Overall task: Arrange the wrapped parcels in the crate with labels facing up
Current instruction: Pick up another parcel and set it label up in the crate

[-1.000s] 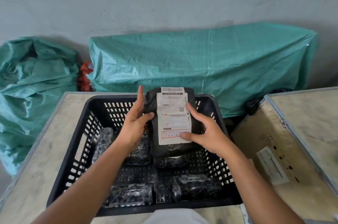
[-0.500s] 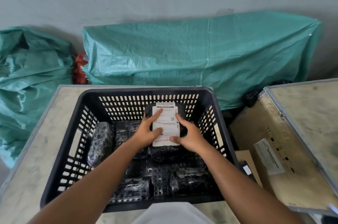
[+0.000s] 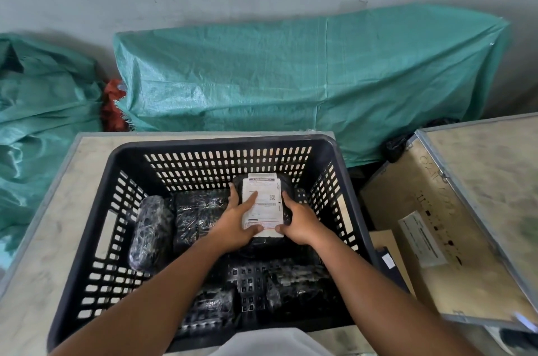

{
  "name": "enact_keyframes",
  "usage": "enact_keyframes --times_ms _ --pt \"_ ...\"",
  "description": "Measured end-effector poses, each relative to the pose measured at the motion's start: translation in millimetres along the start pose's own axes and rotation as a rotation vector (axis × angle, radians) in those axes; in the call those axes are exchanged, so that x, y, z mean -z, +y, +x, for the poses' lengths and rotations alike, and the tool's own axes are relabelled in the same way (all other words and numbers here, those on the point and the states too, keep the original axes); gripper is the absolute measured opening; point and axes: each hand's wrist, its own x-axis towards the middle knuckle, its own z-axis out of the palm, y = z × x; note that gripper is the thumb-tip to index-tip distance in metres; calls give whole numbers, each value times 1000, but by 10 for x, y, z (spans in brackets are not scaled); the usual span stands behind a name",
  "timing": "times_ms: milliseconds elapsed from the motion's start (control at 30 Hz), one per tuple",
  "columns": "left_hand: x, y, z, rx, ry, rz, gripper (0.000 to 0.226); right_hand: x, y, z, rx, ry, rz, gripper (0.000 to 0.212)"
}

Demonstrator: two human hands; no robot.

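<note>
A black slotted plastic crate (image 3: 122,181) stands on a pale table. Both my hands are inside it, holding a black-wrapped parcel (image 3: 286,184) whose white shipping label (image 3: 266,198) faces up, at the crate's far middle-right. My left hand (image 3: 237,223) grips its left side with the thumb lying on the label. My right hand (image 3: 300,221) grips its right side. Several other black wrapped parcels lie in the crate: one tilted at the left wall (image 3: 150,232), one beside it (image 3: 198,216), others near the front (image 3: 297,283). Their labels are not visible.
Green woven sacks (image 3: 291,79) lean on the wall behind the table, with another green sack (image 3: 37,122) at the left. A wooden case (image 3: 431,224) with a metal-edged lid (image 3: 495,181) sits to the right. The table's pale top (image 3: 58,210) shows left of the crate.
Both hands lowered the labelled parcel from above the crate's far rim down into the crate, onto the other parcels, label still up.
</note>
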Motion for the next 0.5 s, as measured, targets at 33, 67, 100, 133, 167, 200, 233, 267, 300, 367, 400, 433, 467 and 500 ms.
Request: enact_keyframes --times_ms 33,67,100,133,167,200,233,267,300,367,400,433,467,500 --pt "-19 -2 7 -3 -4 8 100 -2 2 12 -10 -5 -7 104" --pt "-39 -1 18 4 -13 7 102 -10 3 20 -18 -7 -12 103" --pt "-53 -1 34 13 -25 -2 103 -21 6 24 -24 -6 -16 102" --pt "-59 -2 51 18 -34 -20 105 -31 11 27 -26 -6 -15 101" --pt "-52 -5 67 20 -39 -41 106 -36 14 31 -25 -8 -11 101" --pt "-36 -10 84 19 -42 -55 107 -40 17 33 -25 -9 -7 100" --pt "-14 -14 99 18 -45 -59 107 -39 16 36 -24 -11 -5 100" --pt "8 -15 107 21 -52 -57 107 -39 15 36 -23 -12 -3 101" --pt "28 -11 114 27 -58 -53 108 -37 14 36 -22 -13 2 101" --pt "46 17 123 33 -59 -46 108 -24 7 31 -18 -11 10 101" --pt "45 40 123 34 -59 -40 109 -16 6 27 -15 -9 8 101" --pt "45 62 118 36 -57 -34 109 -5 5 21 -13 -6 5 101" --pt "43 88 113 41 -52 -32 109 7 2 12 -12 -4 3 101" --pt "46 118 103 51 -46 -32 110 19 -7 -5 -11 -1 1 101"
